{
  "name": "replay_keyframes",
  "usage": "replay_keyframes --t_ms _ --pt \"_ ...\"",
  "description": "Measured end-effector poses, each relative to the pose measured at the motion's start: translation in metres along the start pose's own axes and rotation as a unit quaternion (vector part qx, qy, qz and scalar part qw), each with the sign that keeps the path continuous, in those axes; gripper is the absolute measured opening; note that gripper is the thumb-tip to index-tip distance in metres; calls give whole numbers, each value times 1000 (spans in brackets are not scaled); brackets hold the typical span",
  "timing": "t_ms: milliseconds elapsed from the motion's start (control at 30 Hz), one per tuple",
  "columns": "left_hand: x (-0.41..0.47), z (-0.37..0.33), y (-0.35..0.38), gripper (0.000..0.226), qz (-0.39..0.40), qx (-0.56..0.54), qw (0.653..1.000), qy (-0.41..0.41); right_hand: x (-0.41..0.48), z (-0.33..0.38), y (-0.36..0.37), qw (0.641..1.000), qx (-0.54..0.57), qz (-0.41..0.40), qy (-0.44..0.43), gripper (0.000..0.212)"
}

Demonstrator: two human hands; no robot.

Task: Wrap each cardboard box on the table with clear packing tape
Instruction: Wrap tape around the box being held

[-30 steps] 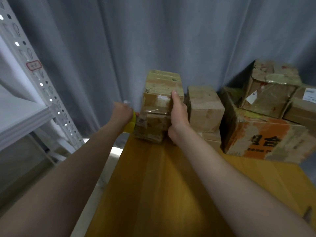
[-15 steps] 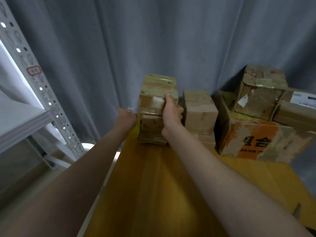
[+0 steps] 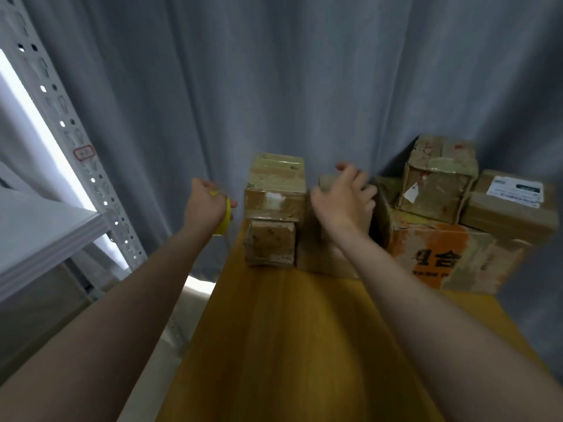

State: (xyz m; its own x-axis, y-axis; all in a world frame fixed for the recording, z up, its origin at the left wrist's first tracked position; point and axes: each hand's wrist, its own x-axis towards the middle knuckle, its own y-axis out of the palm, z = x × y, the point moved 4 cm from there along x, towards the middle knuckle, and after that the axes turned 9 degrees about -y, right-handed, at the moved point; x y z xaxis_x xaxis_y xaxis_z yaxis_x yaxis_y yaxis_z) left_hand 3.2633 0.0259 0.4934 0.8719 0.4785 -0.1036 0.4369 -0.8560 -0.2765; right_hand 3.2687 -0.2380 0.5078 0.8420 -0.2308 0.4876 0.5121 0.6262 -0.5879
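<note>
The left hand (image 3: 207, 205) grips a yellow tape roll (image 3: 223, 222) while the right hand (image 3: 342, 199) hangs spread above the stacked boxes (image 3: 274, 208) on the bench (image 3: 289, 345).

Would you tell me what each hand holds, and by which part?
The left hand grips the yellow tape roll around its rim; the right hand is open and holds nothing.

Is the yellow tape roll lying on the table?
No, the left hand holds the yellow tape roll in the air, left of the stacked boxes.
</note>
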Motion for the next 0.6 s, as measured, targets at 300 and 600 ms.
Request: replay_keyframes --t_ms 300,600 --pt "-63 -70 -13 19 -69 -3 991 115 5 -33 2 985 -121 123 4 64" --pt "-146 -93 25 19 76 -58 990 106 -53 -26 -104 939 333 -46 74 40"
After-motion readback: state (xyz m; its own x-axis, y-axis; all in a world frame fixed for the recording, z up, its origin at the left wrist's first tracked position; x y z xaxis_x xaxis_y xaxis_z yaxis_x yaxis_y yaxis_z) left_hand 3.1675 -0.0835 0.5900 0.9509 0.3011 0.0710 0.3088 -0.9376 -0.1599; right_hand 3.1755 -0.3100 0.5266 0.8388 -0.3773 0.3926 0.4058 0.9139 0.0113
